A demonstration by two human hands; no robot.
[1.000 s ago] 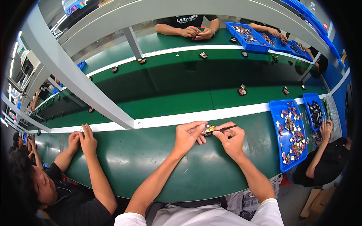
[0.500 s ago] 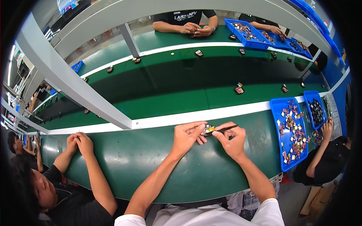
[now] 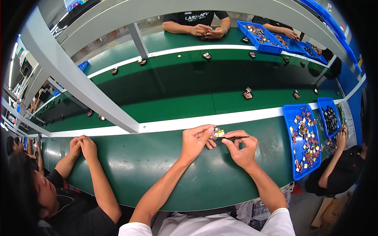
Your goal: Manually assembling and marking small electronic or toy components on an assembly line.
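Observation:
Between the thumb and fingers of my left hand (image 3: 195, 142) is a small dark electronic part (image 3: 217, 133) with a silvery face and a yellow-and-white patch. My right hand (image 3: 243, 148) pinches a slim black tool (image 3: 236, 138), which looks like tweezers and lies nearly level. The tool's left tip reaches the yellow-and-white patch; my fingers hide some of the contact. Both hands are just above the green work surface (image 3: 165, 173), close to its far white edge.
A blue tray (image 3: 288, 129) of small red, white and yellow parts stands at my right, beside a blue bin (image 3: 320, 106) of black parts. Beyond the white rail, a green conveyor (image 3: 177, 108) carries scattered assemblies. A grey post (image 3: 82, 78) rises at left. Co-workers sit left, right and opposite.
The black tool has tilted to a flatter angle, and the held part has turned slightly, showing more of its yellow-and-white patch. On the conveyor, the assemblies have shifted slightly left.

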